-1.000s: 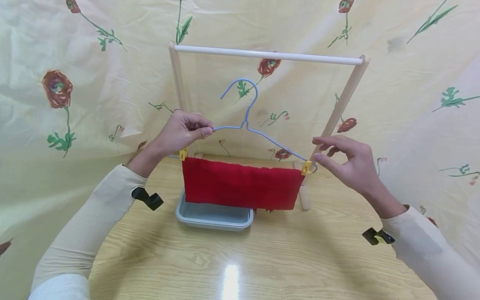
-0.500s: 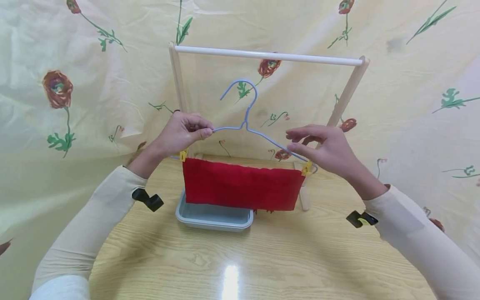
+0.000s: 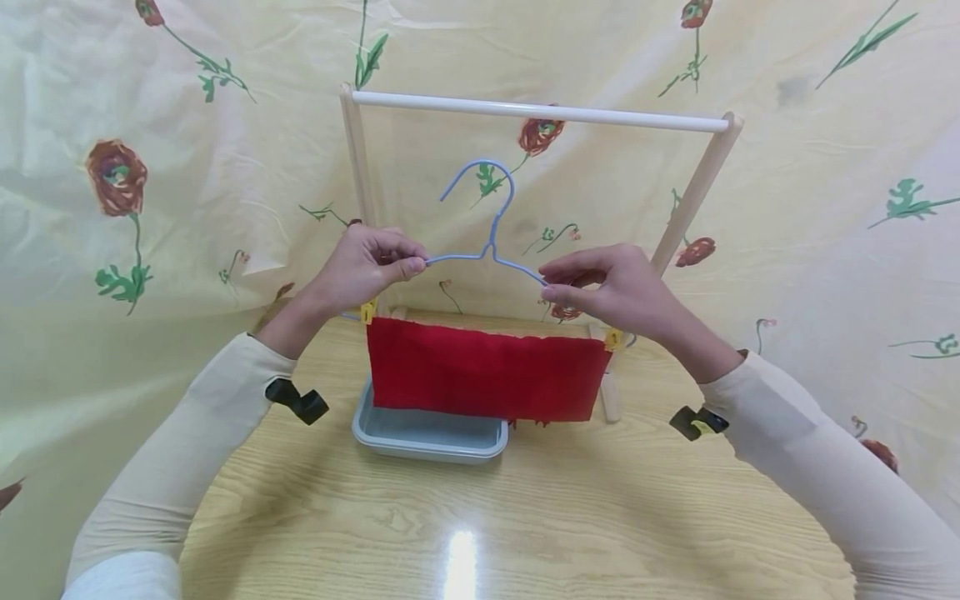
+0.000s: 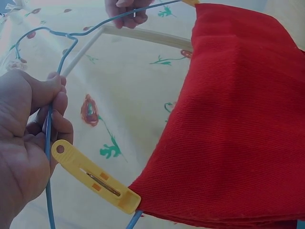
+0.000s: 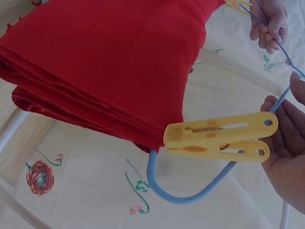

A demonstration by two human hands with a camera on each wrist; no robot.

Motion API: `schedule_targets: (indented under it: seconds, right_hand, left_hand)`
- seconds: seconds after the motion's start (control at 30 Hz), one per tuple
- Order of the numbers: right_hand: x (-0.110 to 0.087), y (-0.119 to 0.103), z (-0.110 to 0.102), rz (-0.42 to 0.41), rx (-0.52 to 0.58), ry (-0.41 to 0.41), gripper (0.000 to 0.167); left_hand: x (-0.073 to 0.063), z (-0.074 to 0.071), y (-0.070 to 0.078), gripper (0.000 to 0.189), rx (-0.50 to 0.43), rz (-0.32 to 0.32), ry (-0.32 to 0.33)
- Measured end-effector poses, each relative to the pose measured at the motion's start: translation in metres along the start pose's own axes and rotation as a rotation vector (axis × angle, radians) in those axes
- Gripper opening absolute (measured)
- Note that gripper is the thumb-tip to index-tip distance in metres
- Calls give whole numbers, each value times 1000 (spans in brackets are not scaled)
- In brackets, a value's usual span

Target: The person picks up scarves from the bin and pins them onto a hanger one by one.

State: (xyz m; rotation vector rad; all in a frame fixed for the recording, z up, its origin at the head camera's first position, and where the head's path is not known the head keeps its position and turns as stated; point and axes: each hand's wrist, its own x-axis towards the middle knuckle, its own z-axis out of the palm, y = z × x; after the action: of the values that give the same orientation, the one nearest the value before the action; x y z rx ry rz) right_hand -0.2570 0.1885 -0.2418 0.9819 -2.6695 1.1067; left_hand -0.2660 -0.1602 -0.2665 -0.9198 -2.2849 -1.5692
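A blue wire hanger (image 3: pixel 495 225) is held up in front of me, its hook pointing upward. My left hand (image 3: pixel 375 260) pinches its left shoulder between thumb and fingers. On the right shoulder, my right hand (image 3: pixel 607 287) pinches the wire the same way. A folded red cloth (image 3: pixel 487 371) hangs from the hanger's lower part. One yellow clothespin (image 4: pixel 95 176) clips the cloth's left corner, and a second yellow clothespin (image 5: pixel 219 136) clips its right corner. In the right wrist view the cloth's several folded layers show along its edge.
Behind the hanger stands a rack with a white top bar (image 3: pixel 540 110) and wooden side posts (image 3: pixel 693 196). A light blue tray (image 3: pixel 427 450) sits on the wooden table (image 3: pixel 375 525), partly hidden by the cloth. Floral fabric (image 3: pixel 225 150) covers the wall behind.
My right hand has moved left from beside the right clothespin, along the hanger's shoulder, and now pinches the wire. The left hand, hanger and cloth stay nearly where they were.
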Motion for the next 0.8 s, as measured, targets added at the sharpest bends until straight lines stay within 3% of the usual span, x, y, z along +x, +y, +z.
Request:
schedule_targets:
  seconds: [0.3,0.57,0.8]
  right_hand:
    - [2,0,5,36,48,-32,23]
    - [4,3,6,19,17,1,18]
    - [5,2,7,83,26,37,17]
  left_hand:
    - [-2,3,-1,12,1,-6,6]
    - [-3,5,-1,13,-1,-25,4]
    - [-3,6,0,12,15,-33,3]
